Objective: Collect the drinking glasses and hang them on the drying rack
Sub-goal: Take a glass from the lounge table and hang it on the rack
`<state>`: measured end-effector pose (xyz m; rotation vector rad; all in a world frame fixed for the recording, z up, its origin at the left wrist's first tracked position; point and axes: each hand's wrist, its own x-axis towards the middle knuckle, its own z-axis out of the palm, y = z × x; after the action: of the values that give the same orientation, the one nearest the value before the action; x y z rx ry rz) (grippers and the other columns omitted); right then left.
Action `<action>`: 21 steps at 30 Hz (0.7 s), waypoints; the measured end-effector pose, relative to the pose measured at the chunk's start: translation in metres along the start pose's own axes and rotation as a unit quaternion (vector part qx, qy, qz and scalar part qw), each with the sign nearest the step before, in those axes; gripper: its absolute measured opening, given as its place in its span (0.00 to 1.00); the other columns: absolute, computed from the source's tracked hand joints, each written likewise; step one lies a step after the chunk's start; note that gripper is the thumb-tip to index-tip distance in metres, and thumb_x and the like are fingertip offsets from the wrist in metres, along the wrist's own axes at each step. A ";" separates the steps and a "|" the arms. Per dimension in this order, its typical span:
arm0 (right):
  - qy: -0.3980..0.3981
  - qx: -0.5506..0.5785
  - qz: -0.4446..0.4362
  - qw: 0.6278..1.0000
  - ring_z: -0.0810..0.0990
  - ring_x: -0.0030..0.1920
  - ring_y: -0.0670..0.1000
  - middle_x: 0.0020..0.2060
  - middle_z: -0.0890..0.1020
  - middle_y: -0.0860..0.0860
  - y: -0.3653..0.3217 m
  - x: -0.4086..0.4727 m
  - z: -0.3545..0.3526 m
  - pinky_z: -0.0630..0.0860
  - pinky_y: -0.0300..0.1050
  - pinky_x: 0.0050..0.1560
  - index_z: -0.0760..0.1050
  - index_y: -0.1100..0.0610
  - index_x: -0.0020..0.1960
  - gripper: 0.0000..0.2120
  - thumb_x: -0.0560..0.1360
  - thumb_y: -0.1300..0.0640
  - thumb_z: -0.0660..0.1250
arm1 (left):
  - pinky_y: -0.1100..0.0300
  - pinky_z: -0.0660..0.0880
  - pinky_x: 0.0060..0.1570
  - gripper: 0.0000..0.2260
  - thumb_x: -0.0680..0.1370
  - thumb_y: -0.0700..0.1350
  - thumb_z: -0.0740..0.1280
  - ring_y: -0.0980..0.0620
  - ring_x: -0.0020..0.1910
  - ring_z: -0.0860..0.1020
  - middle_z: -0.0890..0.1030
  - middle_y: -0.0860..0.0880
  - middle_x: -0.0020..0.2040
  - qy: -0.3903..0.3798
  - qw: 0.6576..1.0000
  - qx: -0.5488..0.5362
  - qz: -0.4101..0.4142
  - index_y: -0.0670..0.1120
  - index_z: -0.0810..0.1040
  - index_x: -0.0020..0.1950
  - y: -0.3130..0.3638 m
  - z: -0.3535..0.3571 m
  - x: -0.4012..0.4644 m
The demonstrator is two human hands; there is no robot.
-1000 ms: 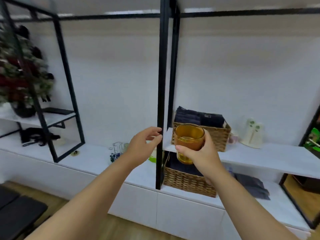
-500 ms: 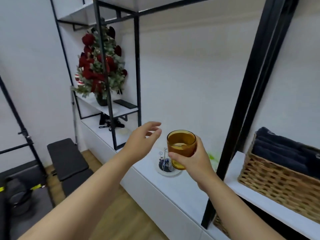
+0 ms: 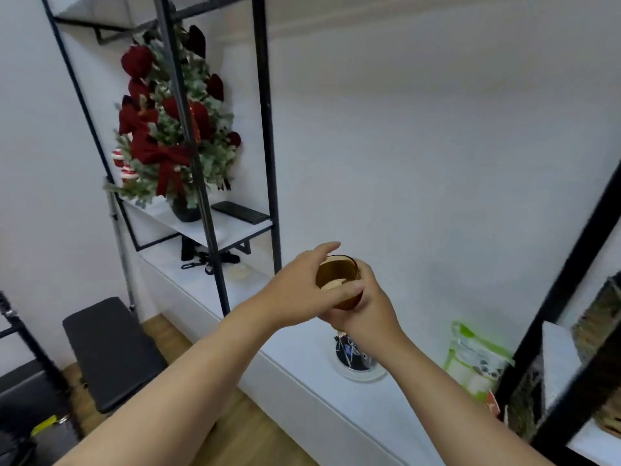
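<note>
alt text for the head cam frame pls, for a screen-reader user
Both hands hold an amber drinking glass upright in mid-air: the right hand grips it from below and the left hand has its fingers on the rim. Directly beneath, on a white counter, stands a small wire drying rack on a round white dish, with a green packet to its right.

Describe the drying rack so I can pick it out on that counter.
On the long white counter, find the round white dish directly beneath the hands holding the amber glass. The drying rack stands on it: thin wire prongs with blue tips, left of the green packet.
</note>
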<state>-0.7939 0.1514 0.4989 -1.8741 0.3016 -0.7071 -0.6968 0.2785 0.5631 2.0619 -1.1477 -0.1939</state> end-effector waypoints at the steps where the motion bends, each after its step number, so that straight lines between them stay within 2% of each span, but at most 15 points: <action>1: 0.003 0.000 0.004 1.000 0.84 0.54 0.42 0.55 0.83 0.36 0.004 0.011 0.010 0.83 0.41 0.45 0.71 0.32 0.63 0.34 0.62 0.44 0.82 | 0.57 0.72 0.64 0.41 0.68 0.73 0.70 0.58 0.67 0.72 0.72 0.57 0.69 -0.003 1.000 0.029 0.008 0.64 0.62 0.77 -0.009 -0.004 0.013; 3: 0.010 -0.003 0.012 1.000 0.84 0.53 0.43 0.55 0.83 0.36 0.011 0.029 0.026 0.82 0.38 0.44 0.71 0.33 0.63 0.34 0.62 0.42 0.82 | 0.59 0.73 0.59 0.41 0.67 0.69 0.73 0.56 0.62 0.74 0.74 0.56 0.66 0.000 0.998 0.060 0.013 0.64 0.63 0.76 -0.028 -0.010 0.036; 5: 0.019 -0.012 0.021 1.000 0.84 0.53 0.41 0.56 0.83 0.35 0.021 0.045 0.036 0.82 0.39 0.46 0.71 0.33 0.63 0.34 0.62 0.42 0.83 | 0.62 0.74 0.52 0.38 0.66 0.66 0.75 0.58 0.57 0.76 0.77 0.56 0.62 -0.001 0.999 0.043 0.005 0.64 0.67 0.74 -0.047 -0.012 0.057; 8: 0.024 0.004 0.040 0.999 0.83 0.56 0.41 0.58 0.83 0.35 0.041 0.069 0.043 0.82 0.44 0.54 0.71 0.32 0.64 0.35 0.62 0.43 0.84 | 0.68 0.76 0.41 0.33 0.64 0.64 0.77 0.65 0.48 0.79 0.79 0.60 0.56 0.003 0.999 -0.037 -0.022 0.64 0.74 0.68 -0.075 -0.013 0.084; 10: 0.028 0.026 0.063 0.997 0.82 0.58 0.40 0.60 0.81 0.34 0.056 0.085 0.046 0.81 0.42 0.54 0.70 0.31 0.66 0.38 0.61 0.41 0.84 | 0.66 0.79 0.34 0.32 0.66 0.61 0.79 0.66 0.44 0.81 0.79 0.58 0.56 0.005 0.991 -0.130 -0.044 0.62 0.75 0.68 -0.092 -0.012 0.102; 13: 0.043 0.073 0.103 0.991 0.82 0.55 0.37 0.56 0.79 0.29 0.079 0.108 0.049 0.81 0.34 0.48 0.69 0.29 0.67 0.38 0.62 0.38 0.83 | 0.54 0.84 0.38 0.32 0.67 0.58 0.81 0.58 0.45 0.85 0.80 0.53 0.58 0.002 0.969 -0.232 -0.084 0.61 0.75 0.70 -0.117 -0.012 0.126; 15: 0.050 0.134 0.139 0.980 0.83 0.58 0.41 0.59 0.80 0.35 0.093 0.124 0.053 0.83 0.42 0.53 0.70 0.30 0.68 0.36 0.63 0.36 0.81 | 0.52 0.84 0.40 0.31 0.68 0.57 0.81 0.55 0.47 0.86 0.80 0.51 0.59 0.007 0.955 -0.277 -0.110 0.61 0.75 0.69 -0.131 -0.014 0.141; 18: 0.026 0.270 0.197 0.942 0.82 0.65 0.50 0.66 0.82 0.48 0.114 0.149 0.060 0.83 0.58 0.59 0.74 0.40 0.70 0.32 0.68 0.37 0.79 | 0.49 0.84 0.43 0.28 0.68 0.55 0.81 0.48 0.51 0.86 0.82 0.47 0.59 0.026 0.919 -0.361 -0.155 0.60 0.78 0.66 -0.154 -0.014 0.163; 21: 0.018 0.368 0.215 0.904 0.83 0.65 0.56 0.66 0.83 0.53 0.132 0.173 0.068 0.83 0.63 0.59 0.74 0.47 0.71 0.31 0.72 0.44 0.80 | 0.48 0.84 0.47 0.24 0.70 0.55 0.80 0.42 0.54 0.85 0.84 0.46 0.58 0.015 0.894 -0.412 -0.175 0.58 0.81 0.64 -0.176 -0.003 0.181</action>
<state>-0.6007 0.0606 0.4183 -1.0240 0.3892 -0.4562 -0.4719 0.1939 0.4853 1.4574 -0.5050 -0.6921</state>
